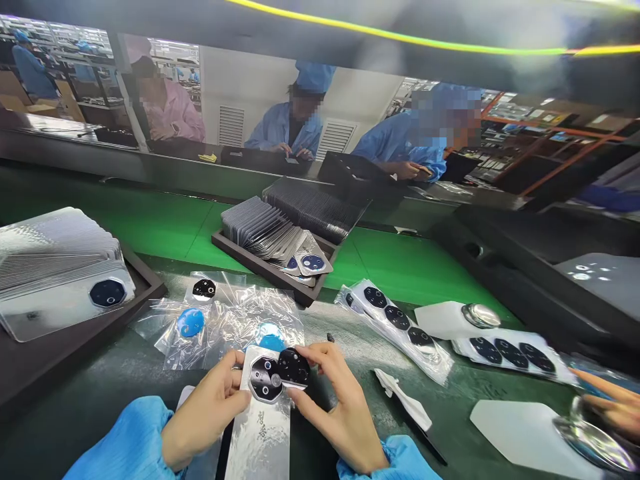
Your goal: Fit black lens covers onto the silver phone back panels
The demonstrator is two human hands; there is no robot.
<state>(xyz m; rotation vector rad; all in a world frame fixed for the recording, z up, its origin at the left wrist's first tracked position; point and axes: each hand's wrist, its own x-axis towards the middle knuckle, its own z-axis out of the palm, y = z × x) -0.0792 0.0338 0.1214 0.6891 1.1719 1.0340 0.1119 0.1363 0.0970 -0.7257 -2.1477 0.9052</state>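
Left tray: a dark rectangular tray (145, 293) at the left edge carries a leaning stack of silvery phone back covers (55, 267), fanned so that the front one shows its dark octagonal camera opening.
Film litter: crumpled clear plastic films with round blue tabs (220, 320) lie on the dark tabletop (90, 393) just beyond the hands, apparently dropped where they came off.
Left hand: the left hand (205, 413), in a blue sleeve, is closed on the left edge of a silvery-white phone back cover (260, 427), thumb on top, which steadies the cover near the body with its camera end pointing away.
Lens piece: a round black glossy lens cover (293, 367) sits at the right edge of the cover's black octagonal camera panel (265, 379), partly overlapping it.
Right hand: the right hand (340, 407) pinches the lens cover between thumb and fingertips, fingers narrow, holding it by the rim so the face stays untouched.
Middle tray: a second dark tray (260, 267) on the green belt (165, 220) holds more grey covers in rows.
Strips: clear strips of black round lens covers (395, 320) lie to the right, within reach.
Far right: another person's hand (610, 400) is at the edge.
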